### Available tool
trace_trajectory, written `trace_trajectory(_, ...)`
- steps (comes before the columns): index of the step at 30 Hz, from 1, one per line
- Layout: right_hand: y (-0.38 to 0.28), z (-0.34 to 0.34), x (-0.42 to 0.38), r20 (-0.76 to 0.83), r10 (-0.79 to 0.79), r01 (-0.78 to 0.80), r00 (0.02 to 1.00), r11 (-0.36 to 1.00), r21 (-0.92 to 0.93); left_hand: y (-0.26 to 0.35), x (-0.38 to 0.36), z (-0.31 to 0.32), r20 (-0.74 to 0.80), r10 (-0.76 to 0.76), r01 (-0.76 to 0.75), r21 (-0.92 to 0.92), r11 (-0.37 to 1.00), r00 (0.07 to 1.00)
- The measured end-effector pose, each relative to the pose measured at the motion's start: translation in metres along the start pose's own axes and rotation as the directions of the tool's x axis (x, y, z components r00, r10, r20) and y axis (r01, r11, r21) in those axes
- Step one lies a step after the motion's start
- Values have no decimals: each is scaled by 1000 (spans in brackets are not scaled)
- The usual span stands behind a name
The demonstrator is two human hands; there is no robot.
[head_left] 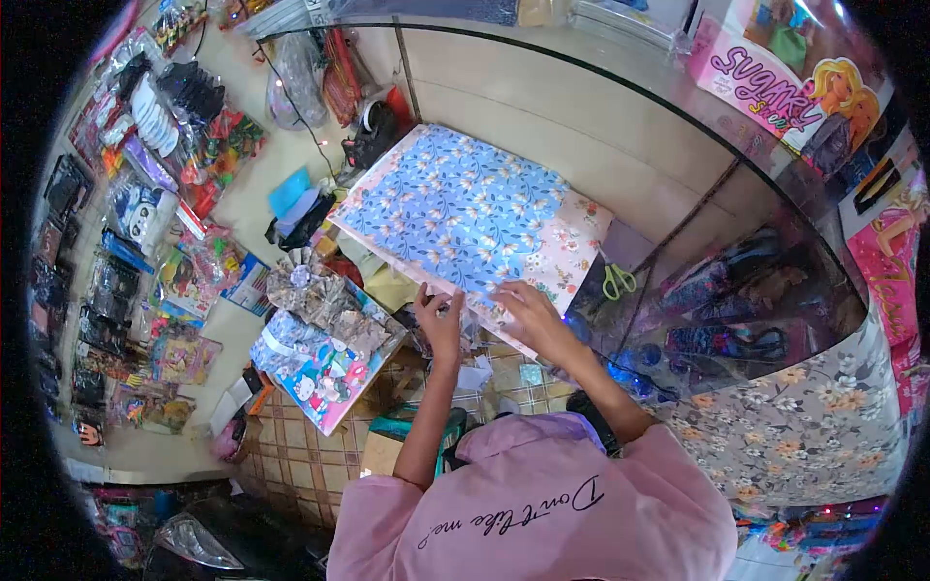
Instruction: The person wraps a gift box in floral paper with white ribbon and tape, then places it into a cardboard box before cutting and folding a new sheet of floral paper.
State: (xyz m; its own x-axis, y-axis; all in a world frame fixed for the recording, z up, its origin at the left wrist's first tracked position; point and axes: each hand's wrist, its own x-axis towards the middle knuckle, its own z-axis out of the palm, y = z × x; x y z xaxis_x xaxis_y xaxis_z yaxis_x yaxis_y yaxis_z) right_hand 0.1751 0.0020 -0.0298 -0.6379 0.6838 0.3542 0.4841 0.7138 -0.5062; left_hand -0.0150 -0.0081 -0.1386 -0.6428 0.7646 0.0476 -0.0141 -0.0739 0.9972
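Floral wrapping paper (455, 203), blue in the main part and pale pink with small flowers at the right end, lies across the counter in front of me. At its near edge, my left hand (441, 318) has thumb and forefinger pinched together on the pale border. A short way right, my right hand (531, 320) rests over the same edge, fingers stretched out and slightly bent on the paper. Whether anything small sits under its fingertips is hidden. Green-handled scissors (618, 281) lie just beyond the paper's right corner.
Left of the paper stands an open box (334, 387) with a cartoon-cat print and crumpled patterned paper on it. A glass partition (620, 97) runs behind the counter. Packaged goods (145, 242) hang at left. A tiled floor (291, 465) shows below; floral cloth (814, 416) covers the right side.
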Motion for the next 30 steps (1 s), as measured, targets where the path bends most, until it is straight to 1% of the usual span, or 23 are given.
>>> trace_trajectory(2,3,-3,3,2,42,-42,999,994,102,26,-4,0,-10,74,-73,57,996,997)
trace_trajectory(4,-10,-19,9,39,111,-117,993,968,223,31,1,-2,32,69,-72,85,994,997)
trace_trajectory(5,-18,-25,10,18,28,-29,999,999,38,33,2,-4,55,65,-70,100,993,996)
trace_trajectory(8,-28,-11,8,-54,28,-34,998,993,-114,40,-2,-2,113,45,-36,-74,997,993)
trace_trajectory(9,-27,-8,7,-102,39,-48,994,995,-89,48,-4,-2,170,-3,36,-187,982,985)
trace_trajectory(11,-24,-1,7,-194,64,-72,979,997,-36,67,-9,-4,296,-78,194,-389,901,952)
trace_trajectory(14,-26,-35,13,-83,249,-224,965,946,232,33,-6,-13,360,98,-30,-190,981,928)
trace_trajectory(15,-23,-40,14,-219,227,-215,949,974,75,19,-10,-10,232,66,-32,-149,988,971)
trace_trajectory(16,-20,-46,16,-243,224,-202,944,973,115,9,-15,-5,99,41,-30,-108,994,994)
trace_trajectory(17,-17,-52,19,-270,221,-184,937,971,153,0,-18,-1,-36,22,-25,-68,997,999)
trace_trajectory(18,-16,-58,22,-298,216,-164,930,968,190,6,-21,0,23,-128,130,-125,984,992)
trace_trajectory(19,-23,-65,24,-343,223,-153,913,963,221,17,-25,-1,89,-272,284,-169,944,958)
trace_trajectory(20,-23,-69,26,-354,215,-142,910,965,221,23,-28,-1,159,-407,433,-201,878,899)
trace_trajectory(22,-20,-75,27,-372,200,-123,906,967,221,12,-28,4,245,-324,376,-207,903,914)
trace_trajectory(23,-18,-77,28,-378,189,-95,906,963,252,7,-29,5,287,-281,346,-212,914,916)
trace_trajectory(26,-6,-79,24,-347,186,-114,919,969,218,19,-24,4,258,-135,212,-300,930,957)
trace_trajectory(29,-7,-79,15,-153,139,-105,978,971,214,54,-29,-2,226,-81,146,-287,947,971)
trace_trajectory(30,-5,-75,13,-102,126,-106,987,977,185,47,-26,-6,239,-72,124,-210,970,968)
